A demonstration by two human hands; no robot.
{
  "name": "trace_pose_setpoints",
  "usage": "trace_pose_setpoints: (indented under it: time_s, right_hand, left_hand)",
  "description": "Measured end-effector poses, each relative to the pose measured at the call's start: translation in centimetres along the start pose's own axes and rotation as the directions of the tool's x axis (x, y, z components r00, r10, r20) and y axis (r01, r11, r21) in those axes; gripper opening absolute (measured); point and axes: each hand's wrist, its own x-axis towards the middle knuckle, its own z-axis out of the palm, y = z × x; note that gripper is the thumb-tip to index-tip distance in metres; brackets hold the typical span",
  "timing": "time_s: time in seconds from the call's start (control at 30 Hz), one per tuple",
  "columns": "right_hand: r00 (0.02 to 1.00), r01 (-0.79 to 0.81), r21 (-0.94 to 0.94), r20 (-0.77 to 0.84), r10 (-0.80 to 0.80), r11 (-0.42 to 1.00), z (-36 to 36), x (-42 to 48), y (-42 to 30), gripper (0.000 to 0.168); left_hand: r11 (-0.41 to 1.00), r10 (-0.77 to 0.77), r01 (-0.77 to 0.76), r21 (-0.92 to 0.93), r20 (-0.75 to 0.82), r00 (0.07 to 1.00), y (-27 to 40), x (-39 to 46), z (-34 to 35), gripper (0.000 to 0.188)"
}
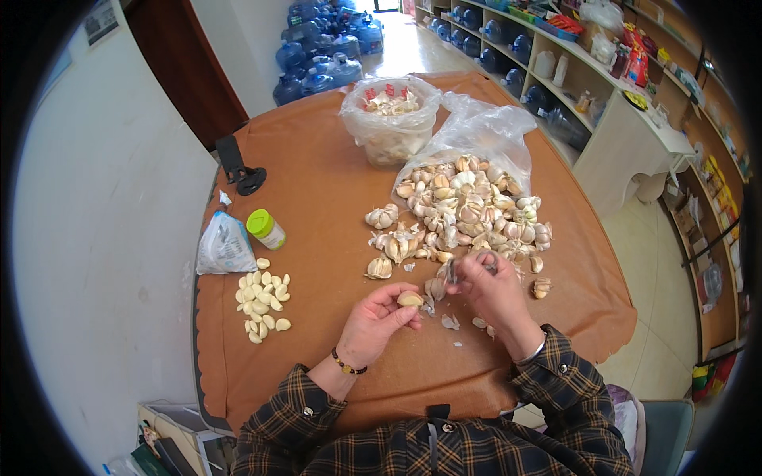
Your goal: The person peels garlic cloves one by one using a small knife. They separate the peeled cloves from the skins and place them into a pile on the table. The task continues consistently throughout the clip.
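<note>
My left hand (pixel 378 318) holds a garlic clove (pixel 409 298), partly bared, between thumb and fingertips. To its right, my right hand (pixel 493 288) grips small dark metal scissors (pixel 455 271), slightly blurred, by their loops. Just beyond lies a heap of unpeeled garlic bulbs and cloves (pixel 470 205), spilling from a clear plastic bag (pixel 491 128). Papery garlic skins (pixel 450 322) are scattered near both hands. Peeled garlic cloves (pixel 260 299) form a group at the left of the table. A bag-lined plastic bucket (pixel 390 128) at the far side contains garlic skins.
The table (pixel 309 196) has a brown cover. On its left side stand a tied plastic bag (pixel 226 244), a green-lidded jar (pixel 266 229) and a black stand (pixel 239 166). Beyond are blue water bottles (pixel 333 59); shelves (pixel 595 89) line the right. A wall (pixel 107 208) borders the left.
</note>
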Motion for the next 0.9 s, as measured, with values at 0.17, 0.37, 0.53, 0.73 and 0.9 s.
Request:
trace_pose_setpoints:
  time_s: [0.17,0.37,0.53,0.73,0.9]
  right_hand:
    - [0.945,0.193,-0.463,0.325,-0.037,0.865,1.0,-1.1,0.0,0.009]
    - [0.968,0.123,-0.473,0.250,0.000,0.873,1.2,-1.3,0.5,0.009]
    - [0.971,0.134,-0.472,0.237,-0.021,0.871,1.5,-1.3,0.4,0.009]
    - [0.971,0.097,-0.468,0.239,0.019,0.878,1.1,-1.1,0.4,0.010]
    - [0.973,0.071,-0.388,0.232,0.023,0.919,0.7,-1.0,0.6,0.011]
  left_hand:
    - [1.000,0.000,0.000,-0.025,-0.023,1.000,0.2,0.0,-0.3,0.033]
    - [0.994,-0.006,0.008,0.110,-0.019,1.000,0.3,-0.1,0.0,0.037]
    - [0.991,0.022,-0.018,0.134,-0.027,0.999,0.4,-0.2,0.3,0.037]
    - [0.993,0.021,-0.027,0.111,0.053,0.998,0.2,-0.1,-0.4,0.038]
    - [1.000,-0.023,0.024,-0.009,0.108,0.994,0.6,-0.2,0.0,0.038]
